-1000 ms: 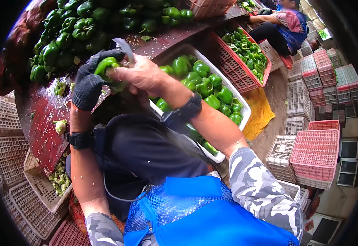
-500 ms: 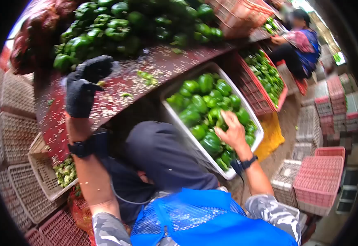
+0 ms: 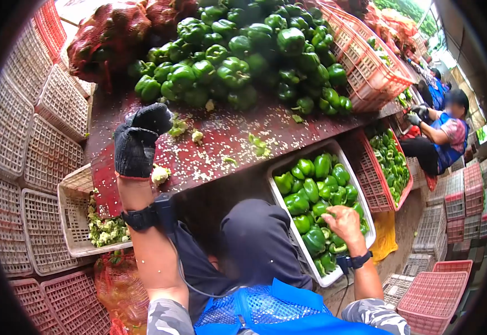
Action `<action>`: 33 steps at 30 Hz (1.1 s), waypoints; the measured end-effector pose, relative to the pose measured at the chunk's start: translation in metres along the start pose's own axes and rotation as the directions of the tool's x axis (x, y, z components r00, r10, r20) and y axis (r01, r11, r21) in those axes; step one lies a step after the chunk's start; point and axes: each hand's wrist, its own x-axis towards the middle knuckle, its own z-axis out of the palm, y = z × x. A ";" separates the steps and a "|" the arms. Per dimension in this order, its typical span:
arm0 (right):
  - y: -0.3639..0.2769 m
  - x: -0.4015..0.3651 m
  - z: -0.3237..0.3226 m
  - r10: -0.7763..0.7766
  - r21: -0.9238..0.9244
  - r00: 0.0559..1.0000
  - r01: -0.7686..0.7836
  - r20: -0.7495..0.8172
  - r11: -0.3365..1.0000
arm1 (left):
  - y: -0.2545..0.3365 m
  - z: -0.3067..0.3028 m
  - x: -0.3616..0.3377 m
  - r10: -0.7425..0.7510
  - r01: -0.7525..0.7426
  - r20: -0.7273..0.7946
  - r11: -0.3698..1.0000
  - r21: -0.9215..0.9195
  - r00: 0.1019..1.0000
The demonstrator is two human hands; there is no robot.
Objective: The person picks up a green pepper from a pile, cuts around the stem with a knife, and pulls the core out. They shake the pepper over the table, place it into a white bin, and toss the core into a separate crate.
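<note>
My left hand (image 3: 142,139), in a black knit glove, is raised over the left part of the dark red table. Its fingers bend to the right and look closed; whatever they may hold is hidden. Below it a pale pepper core (image 3: 159,174) lies on the tabletop. My bare right hand (image 3: 345,224) rests low over the white crate (image 3: 277,198) of green bell peppers (image 3: 312,190). The fingers are curled inward against the peppers, and I cannot make out what is between them. Some peppers near this hand show cut-open tops.
A large heap of bell peppers (image 3: 235,53) covers the table's (image 3: 226,137) back, beside red mesh sacks (image 3: 109,42). Cores fill a white basket (image 3: 69,223) at left. A red crate (image 3: 373,176) of peppers stands right. Stacked crates (image 3: 51,223) line the left; people (image 3: 444,134) sit beyond.
The view has shifted, so the table and crates appear lower and further right. My right hand stays over the pepper crate, fingers now more curled. My left hand remains raised over the table.
</note>
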 end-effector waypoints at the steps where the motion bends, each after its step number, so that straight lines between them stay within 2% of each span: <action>1: -0.006 0.020 -0.011 -0.002 0.036 1.000 0.003 -0.027 0.999 | -0.004 0.003 0.004 -0.182 0.192 0.062 0.906 -0.378 0.981; 2: -0.015 0.045 -0.021 -0.004 0.071 0.999 0.007 -0.052 0.997 | -0.006 0.006 0.009 -0.340 0.340 0.139 0.655 -0.675 0.930; 4: -0.042 0.102 -0.033 -0.008 0.213 0.989 0.039 -0.147 0.976 | -0.011 0.008 0.021 -0.434 0.399 0.209 0.413 -0.819 0.876; 6: -0.071 0.162 -0.033 -0.126 0.260 0.963 0.188 -0.240 0.947 | -0.014 0.010 0.028 -0.446 0.407 0.222 0.379 -0.831 0.867; 8: -0.101 0.216 -0.022 -0.183 0.258 0.940 0.259 -0.287 0.931 | -0.016 0.009 0.031 -0.455 0.415 0.228 0.366 -0.833 0.861; 10: -0.118 0.266 0.003 -0.312 0.116 0.866 0.383 -0.391 0.917 | -0.019 0.005 0.032 -0.466 0.419 0.233 0.348 -0.839 0.853; 14: -0.143 0.337 0.035 -0.208 0.141 0.924 0.264 -0.320 0.954 | -0.022 0.007 0.035 -0.478 0.431 0.259 0.296 -0.852 0.840; 15: -0.148 0.348 0.038 -0.176 0.149 0.961 0.210 -0.213 0.966 | -0.024 0.007 0.037 -0.476 0.435 0.266 0.290 -0.852 0.838; 18: -0.156 0.367 0.057 -0.170 0.099 0.962 0.194 -0.212 0.976 | -0.025 0.006 0.039 -0.481 0.437 0.278 0.257 -0.862 0.832; 20: -0.151 0.374 0.062 -0.163 0.118 0.974 0.182 -0.158 0.976 | -0.024 0.004 0.038 -0.484 0.439 0.289 0.229 -0.869 0.826; 26: -0.144 0.363 0.045 -0.191 0.194 0.961 0.230 -0.200 0.954 | 0.001 0.002 0.073 -0.417 0.464 0.373 0.141 -0.875 0.829; 27: -0.140 0.358 0.043 -0.095 0.475 0.991 0.131 -0.099 0.870 | 0.011 0.002 0.087 -0.388 0.477 0.401 0.122 -0.870 0.830; 28: -0.138 0.349 0.042 -0.026 0.705 0.999 -0.003 0.031 0.709 | 0.024 0.002 0.100 -0.360 0.487 0.423 0.104 -0.867 0.831; 29: -0.152 0.325 0.012 0.059 0.827 0.958 -0.272 0.281 0.491 | 0.038 0.003 0.110 -0.336 0.497 0.441 0.099 -0.862 0.832; 30: -0.155 0.320 0.015 0.095 0.832 0.960 -0.275 0.262 0.481 | 0.056 0.002 0.115 -0.346 0.485 0.399 0.212 -0.848 0.849; 31: -0.153 0.313 0.014 0.090 0.863 0.943 -0.329 0.320 0.383 | 0.070 0.007 0.118 -0.341 0.549 0.488 0.106 -0.829 0.804; 32: -0.162 0.302 0.004 0.078 0.880 0.923 -0.383 0.377 0.282 | 0.081 0.015 0.117 -0.283 0.453 0.358 0.451 -0.769 0.890; 33: -0.164 0.297 0.006 0.074 0.880 0.923 -0.383 0.378 0.280 | 0.095 0.023 0.114 -0.230 0.414 0.346 0.427 -0.804 0.910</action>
